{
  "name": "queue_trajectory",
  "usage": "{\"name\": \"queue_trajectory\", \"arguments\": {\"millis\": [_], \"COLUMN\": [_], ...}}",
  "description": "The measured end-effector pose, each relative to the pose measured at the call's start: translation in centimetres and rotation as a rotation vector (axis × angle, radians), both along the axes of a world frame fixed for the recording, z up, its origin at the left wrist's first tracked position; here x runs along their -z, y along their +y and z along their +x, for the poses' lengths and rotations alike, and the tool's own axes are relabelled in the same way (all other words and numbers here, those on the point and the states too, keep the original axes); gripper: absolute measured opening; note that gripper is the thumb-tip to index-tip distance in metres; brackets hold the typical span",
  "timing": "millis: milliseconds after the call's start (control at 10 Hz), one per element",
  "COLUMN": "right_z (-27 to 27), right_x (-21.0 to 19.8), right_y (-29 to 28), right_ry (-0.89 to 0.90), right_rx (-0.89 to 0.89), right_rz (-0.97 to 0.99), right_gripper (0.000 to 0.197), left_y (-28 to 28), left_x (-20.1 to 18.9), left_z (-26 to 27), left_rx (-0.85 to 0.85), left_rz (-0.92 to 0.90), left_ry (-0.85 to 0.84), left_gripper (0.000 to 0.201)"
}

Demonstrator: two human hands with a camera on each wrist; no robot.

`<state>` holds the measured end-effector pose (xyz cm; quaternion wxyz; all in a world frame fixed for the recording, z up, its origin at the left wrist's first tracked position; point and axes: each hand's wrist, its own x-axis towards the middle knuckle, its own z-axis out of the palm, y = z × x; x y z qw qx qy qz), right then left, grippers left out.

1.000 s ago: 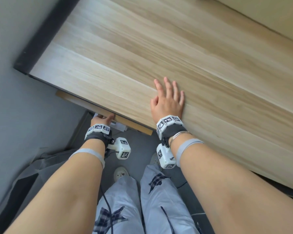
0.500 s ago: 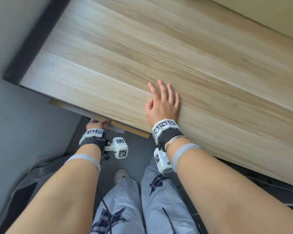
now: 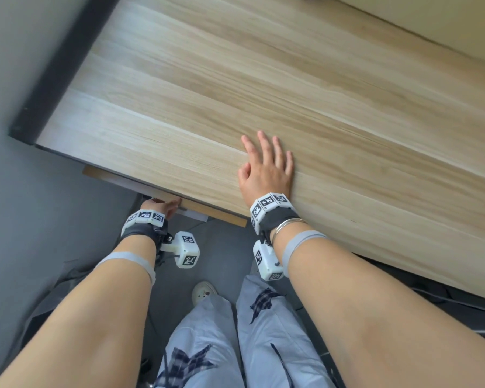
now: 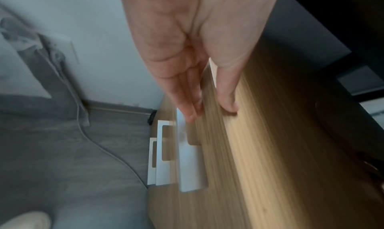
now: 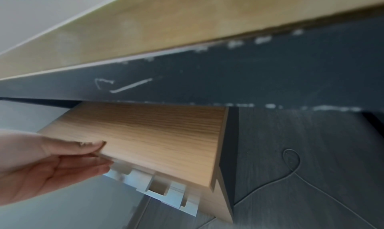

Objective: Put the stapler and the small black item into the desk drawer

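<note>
Neither the stapler nor the small black item shows in any view. A wooden drawer unit (image 3: 213, 212) sticks out a little from under the desk top (image 3: 263, 79). My left hand (image 3: 163, 205) is at its upper front edge. In the left wrist view the left hand (image 4: 209, 111) has straight fingers (image 4: 191, 114) touching the top white handle (image 4: 187, 163), with the thumb lying on the wood. The right wrist view shows the left hand (image 5: 104, 153) the same way, at that handle (image 5: 124, 168). No drawer interior is visible. My right hand (image 3: 263, 152) lies flat on the desk top, holding nothing.
Two more white handles (image 4: 164, 152) sit lower on the drawer unit. A thin cable (image 5: 290, 166) runs across the grey floor. A grey wall stands close on the left. My legs and a white shoe (image 3: 203, 292) are below the desk edge (image 5: 145, 27).
The head view has drifted slightly. Both hands stay where they were, left at the drawer front, right flat on the desk.
</note>
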<state>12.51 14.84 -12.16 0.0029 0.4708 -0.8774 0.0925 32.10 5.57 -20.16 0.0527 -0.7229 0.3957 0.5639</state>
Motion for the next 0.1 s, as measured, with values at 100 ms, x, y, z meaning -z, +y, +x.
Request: {"name": "queue_trajectory", "arguments": {"millis": [100], "right_z": [0.03], "right_x": [-0.41], "right_y": [-0.08], "right_ry": [-0.047], "right_rx": [0.009], "right_rz": [0.028], "right_gripper": [0.058], "left_y": [0.50], "left_x": [-1.68], "left_z": [0.30], "left_rx": [0.193], "left_rz": [0.016], "left_ry": [-0.121], "left_gripper": [0.050]}}
